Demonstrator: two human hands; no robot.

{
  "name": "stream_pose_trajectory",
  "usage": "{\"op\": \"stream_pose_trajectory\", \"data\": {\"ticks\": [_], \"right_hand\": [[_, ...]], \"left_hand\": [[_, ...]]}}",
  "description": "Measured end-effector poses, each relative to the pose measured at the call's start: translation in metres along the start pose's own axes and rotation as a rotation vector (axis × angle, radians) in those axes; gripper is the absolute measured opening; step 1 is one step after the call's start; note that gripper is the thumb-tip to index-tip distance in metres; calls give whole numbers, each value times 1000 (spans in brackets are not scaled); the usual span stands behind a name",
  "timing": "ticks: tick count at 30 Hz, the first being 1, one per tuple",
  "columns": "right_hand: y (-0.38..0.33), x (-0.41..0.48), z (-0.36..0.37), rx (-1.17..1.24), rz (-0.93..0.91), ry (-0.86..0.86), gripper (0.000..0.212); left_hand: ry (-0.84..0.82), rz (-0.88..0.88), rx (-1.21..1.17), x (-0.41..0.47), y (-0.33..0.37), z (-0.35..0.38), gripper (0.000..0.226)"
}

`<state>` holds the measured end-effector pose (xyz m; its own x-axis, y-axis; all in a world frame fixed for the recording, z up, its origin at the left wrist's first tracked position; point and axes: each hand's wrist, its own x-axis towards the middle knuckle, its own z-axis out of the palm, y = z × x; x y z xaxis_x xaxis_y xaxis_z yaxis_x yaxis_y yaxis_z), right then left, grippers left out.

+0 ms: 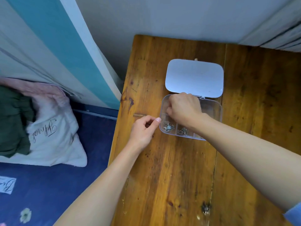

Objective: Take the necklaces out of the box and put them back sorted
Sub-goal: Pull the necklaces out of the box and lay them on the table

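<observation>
A clear plastic compartment box [218,111] stands open on the wooden table [179,168], its lid [194,77] folded back flat behind it. A silver necklace with a pale pendant [169,127] lies in the front left compartment, and another silver necklace [183,131] lies in the compartment beside it. My right hand [184,108] reaches into the box's left back compartments, fingers curled down; what they pinch is hidden. My left hand [143,129] rests on the table at the box's left side, thumb tip touching the box's edge, other fingers curled.
The table's left edge [114,144] drops to a blue carpet [65,185]. A white pillow with script lettering [53,141] and green cloth [13,121] lie on the floor at left. A wall [162,17] and curtains [48,46] stand behind.
</observation>
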<state>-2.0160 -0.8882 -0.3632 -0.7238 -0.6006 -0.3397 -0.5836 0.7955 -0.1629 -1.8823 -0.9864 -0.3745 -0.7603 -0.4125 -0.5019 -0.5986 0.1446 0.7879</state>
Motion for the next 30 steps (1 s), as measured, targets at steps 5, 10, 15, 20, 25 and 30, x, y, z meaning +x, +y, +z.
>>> {"op": "stream_pose_trajectory", "data": {"ticks": [5, 10, 15, 20, 25, 30], "right_hand": [[14, -16, -5, 452, 114, 53, 9], [37, -40, -23, 1343, 372, 10, 7], [73, -69, -28, 1857, 604, -141, 10], [95, -95, -24, 1945, 669, -151, 11], [109, -106, -21, 1941, 695, -168, 17], [120, -111, -18, 1878, 714, -136, 10]], "left_hand": [[-9, 2, -20, 0, -3, -2, 21], [15, -9, -37, -2, -2, 0, 21], [270, 211, 127, 1, 15, 3, 16], [209, 552, 457, 9, 50, 25, 15], [-97, 564, 592, 22, 71, 59, 27], [-206, 568, 807, 32, 74, 82, 25]]}}
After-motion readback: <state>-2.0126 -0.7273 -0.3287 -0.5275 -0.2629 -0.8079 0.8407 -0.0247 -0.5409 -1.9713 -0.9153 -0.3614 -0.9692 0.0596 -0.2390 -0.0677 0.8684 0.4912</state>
